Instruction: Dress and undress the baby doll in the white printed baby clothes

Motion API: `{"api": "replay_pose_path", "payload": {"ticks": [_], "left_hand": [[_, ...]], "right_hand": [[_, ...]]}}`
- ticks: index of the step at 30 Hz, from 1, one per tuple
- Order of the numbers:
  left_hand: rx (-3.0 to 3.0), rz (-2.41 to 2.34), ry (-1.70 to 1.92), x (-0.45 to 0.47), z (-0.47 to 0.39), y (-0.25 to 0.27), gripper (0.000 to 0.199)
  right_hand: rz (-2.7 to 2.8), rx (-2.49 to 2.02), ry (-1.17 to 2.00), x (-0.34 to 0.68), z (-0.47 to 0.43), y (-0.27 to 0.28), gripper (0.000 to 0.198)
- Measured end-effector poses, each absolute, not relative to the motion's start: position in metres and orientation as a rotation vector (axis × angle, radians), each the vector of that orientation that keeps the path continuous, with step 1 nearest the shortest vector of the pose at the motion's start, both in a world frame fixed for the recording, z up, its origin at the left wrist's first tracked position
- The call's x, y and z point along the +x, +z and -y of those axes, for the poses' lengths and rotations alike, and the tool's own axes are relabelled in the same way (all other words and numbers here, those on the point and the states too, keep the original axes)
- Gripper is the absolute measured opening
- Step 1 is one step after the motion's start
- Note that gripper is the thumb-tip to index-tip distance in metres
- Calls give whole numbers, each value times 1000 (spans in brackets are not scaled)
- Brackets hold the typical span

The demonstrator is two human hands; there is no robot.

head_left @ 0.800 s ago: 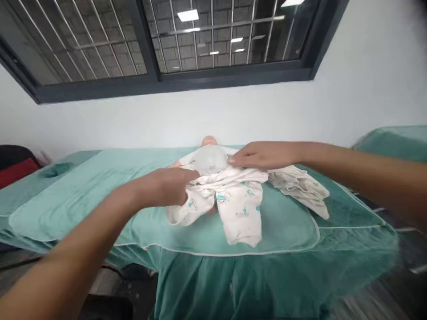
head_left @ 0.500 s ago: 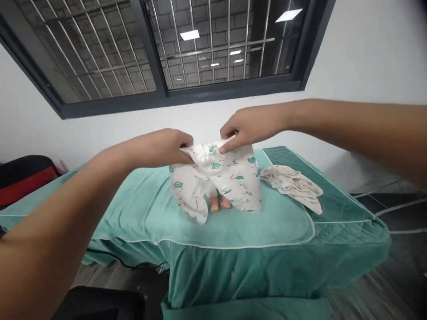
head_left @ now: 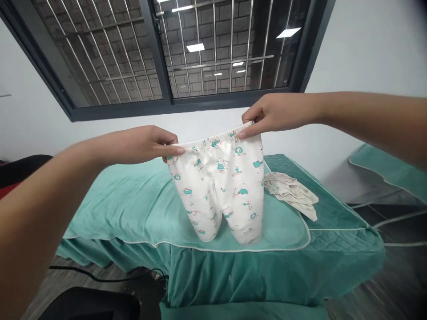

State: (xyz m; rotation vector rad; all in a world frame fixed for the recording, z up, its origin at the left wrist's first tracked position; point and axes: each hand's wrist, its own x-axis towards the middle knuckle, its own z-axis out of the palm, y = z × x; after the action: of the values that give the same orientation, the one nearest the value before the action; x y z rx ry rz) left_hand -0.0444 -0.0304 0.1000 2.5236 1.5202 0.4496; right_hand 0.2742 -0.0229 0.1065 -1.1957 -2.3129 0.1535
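A small pair of white baby pants with teal and pink prints hangs spread out over the bed, its elastic waistband uppermost and both legs pointing down. My left hand pinches the left end of the waistband between thumb and fingers. At the other end, and somewhat higher, my right hand grips the waistband the same way. Behind the pants, the doll-like feet seen earlier are hidden. A crumpled cream cloth with a faint print lies on the bed to the right of the pants.
The bed wears a teal quilted cover with a lighter green blanket on top. Behind it are a white wall and a barred window. A black chair stands at lower left, near a dark cable on the floor.
Both hands have moved apart, stretching the waistband, the right hand rising. The pants' legs now hang straight and cover the small feet that showed between them.
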Motion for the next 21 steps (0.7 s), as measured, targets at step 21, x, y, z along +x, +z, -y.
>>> {"api": "replay_pose_path", "payload": {"ticks": [21], "left_hand": [[1948,-1398,1588,14,-17,-132,36]], "right_hand": [[1138,-646,1458,162,-93,-72,19]]}}
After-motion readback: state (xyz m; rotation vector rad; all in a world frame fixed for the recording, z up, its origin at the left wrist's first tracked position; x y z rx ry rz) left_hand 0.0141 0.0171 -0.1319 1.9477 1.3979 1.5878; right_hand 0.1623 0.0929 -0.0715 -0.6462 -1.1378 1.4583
